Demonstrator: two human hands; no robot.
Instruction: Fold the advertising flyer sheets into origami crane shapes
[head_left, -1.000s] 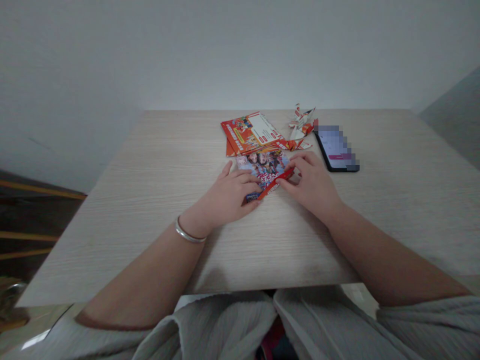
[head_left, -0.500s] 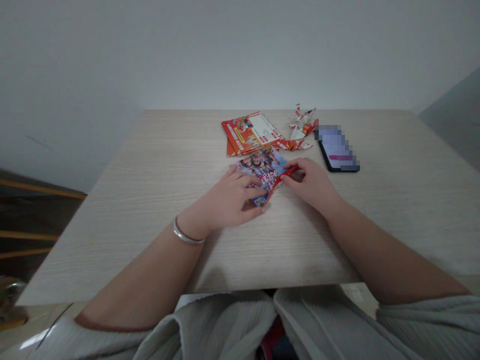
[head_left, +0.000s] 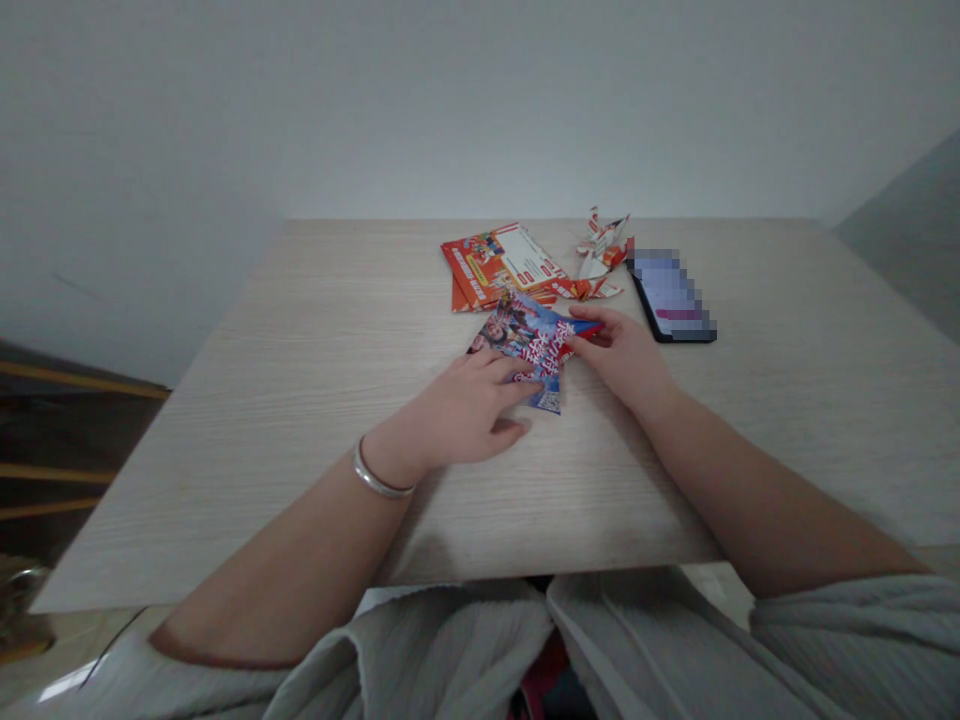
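Note:
A colourful printed leaflet [head_left: 529, 338], partly folded with a red edge, lies on the wooden table [head_left: 300, 400] between my hands. My left hand [head_left: 469, 410] rests on its near left part, fingers stretched flat and pressing the paper down. A silver bangle [head_left: 373, 478] circles that wrist. My right hand [head_left: 619, 350] pinches the leaflet's right red corner between thumb and fingers.
Beyond the leaflet lies a stack of orange-red flyers [head_left: 499, 265]. A folded paper figure [head_left: 604, 245] and scraps sit to its right. A dark phone [head_left: 671, 300] lies at the right. The table's near edge runs just above my lap.
The leaflet has turned clockwise and opened flatter. My left hand went from curled over the paper to flat on it. My right hand shifted slightly up and left with the red corner.

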